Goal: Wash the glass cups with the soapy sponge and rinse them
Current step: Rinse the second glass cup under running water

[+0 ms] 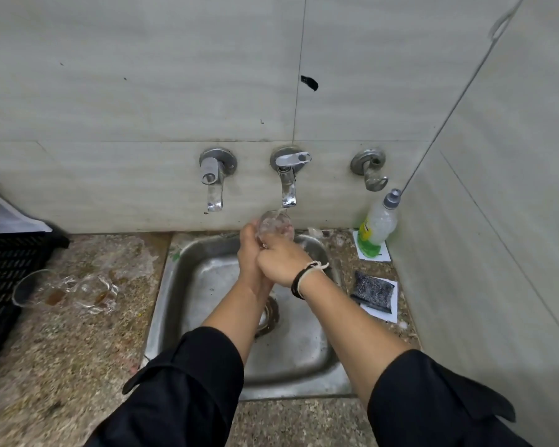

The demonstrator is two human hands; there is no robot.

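Both hands hold one clear glass cup (275,225) under the middle tap (288,182), over the back of the steel sink (191,285). Water runs from the spout into the cup. My left hand (248,253) grips the cup from the left and below. My right hand (279,262) wraps its lower right side and wears a black and white wrist band. Two more glass cups (36,287) (97,293) with brown dregs lie on the counter to the left. A dark sponge (372,290) rests on white paper to the right of the sink.
A soap bottle (380,221) stands in the back right corner on a white card. A black plastic crate (4,269) sits at the far left. Two other taps (213,179) (370,169) are on the tiled wall. The counter (78,350) is speckled stone.
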